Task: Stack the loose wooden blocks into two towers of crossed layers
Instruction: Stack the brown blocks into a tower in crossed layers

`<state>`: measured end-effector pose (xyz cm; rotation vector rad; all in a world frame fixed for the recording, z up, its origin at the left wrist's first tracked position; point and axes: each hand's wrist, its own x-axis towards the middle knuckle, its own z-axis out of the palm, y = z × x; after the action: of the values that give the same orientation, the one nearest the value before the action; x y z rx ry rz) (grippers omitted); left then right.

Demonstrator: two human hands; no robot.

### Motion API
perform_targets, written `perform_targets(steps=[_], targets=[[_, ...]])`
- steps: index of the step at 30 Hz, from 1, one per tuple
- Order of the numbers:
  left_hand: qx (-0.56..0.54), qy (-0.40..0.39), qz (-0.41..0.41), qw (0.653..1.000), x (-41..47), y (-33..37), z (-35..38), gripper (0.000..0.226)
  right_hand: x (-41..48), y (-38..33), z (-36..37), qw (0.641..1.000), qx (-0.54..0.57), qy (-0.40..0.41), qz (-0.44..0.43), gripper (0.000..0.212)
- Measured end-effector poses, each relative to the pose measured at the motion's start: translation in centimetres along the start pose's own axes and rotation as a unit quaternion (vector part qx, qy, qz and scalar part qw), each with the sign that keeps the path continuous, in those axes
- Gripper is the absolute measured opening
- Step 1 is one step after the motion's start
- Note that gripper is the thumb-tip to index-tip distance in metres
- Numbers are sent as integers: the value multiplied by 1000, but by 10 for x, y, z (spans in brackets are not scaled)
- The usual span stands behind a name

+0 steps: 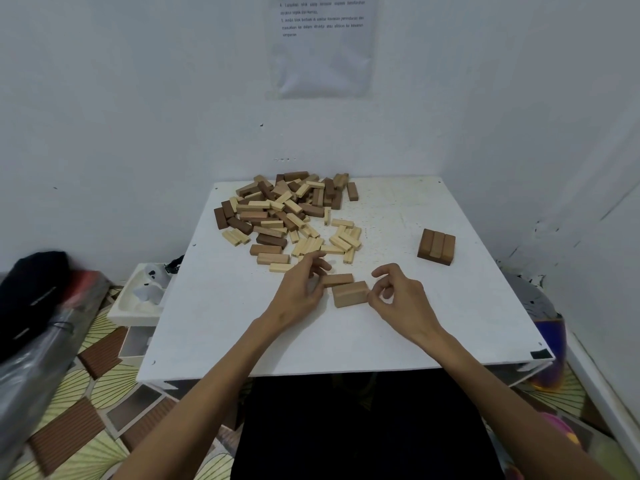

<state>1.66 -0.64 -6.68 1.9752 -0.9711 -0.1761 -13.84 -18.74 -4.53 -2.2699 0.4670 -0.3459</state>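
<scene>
While the white counter (346, 341) carries the big loose pile (287, 213) at far left and a row of three dark blocks (436, 245) at right, two blocks (346, 289) lie side by side near the middle. The left hand (304, 289) and right hand (398, 296) curl their fingers at either end; whether either grips, I cannot tell. An uneven nudge could skew this base, so that the crossed layers above lean.

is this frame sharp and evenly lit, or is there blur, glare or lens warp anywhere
Head view: soft, even light, faint shadows under the left hand and right hand on the white table, no glare; the wide lens bows the walls and splays the table; the block pile is fairly sharp, while the wall notice and the black bag at left look soft.
</scene>
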Motion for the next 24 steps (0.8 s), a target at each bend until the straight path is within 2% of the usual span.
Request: perform_targets(steps=[10,16,21,24], targets=[[-26,-20,-1,999,1,3,1,57,5,-4,7,998,19,10,67,33],[-3,-31,2,1000,-5,3,1,65,12,-10,10,996,-4,-19,83,39],[-10,-40,4,999,-7,4,-1,64,12,-6,9,999,-13,2,38,44],[21,-65,3,998,-9,-1,-3,81,15,1,0,993,-92,-74,-21,62]])
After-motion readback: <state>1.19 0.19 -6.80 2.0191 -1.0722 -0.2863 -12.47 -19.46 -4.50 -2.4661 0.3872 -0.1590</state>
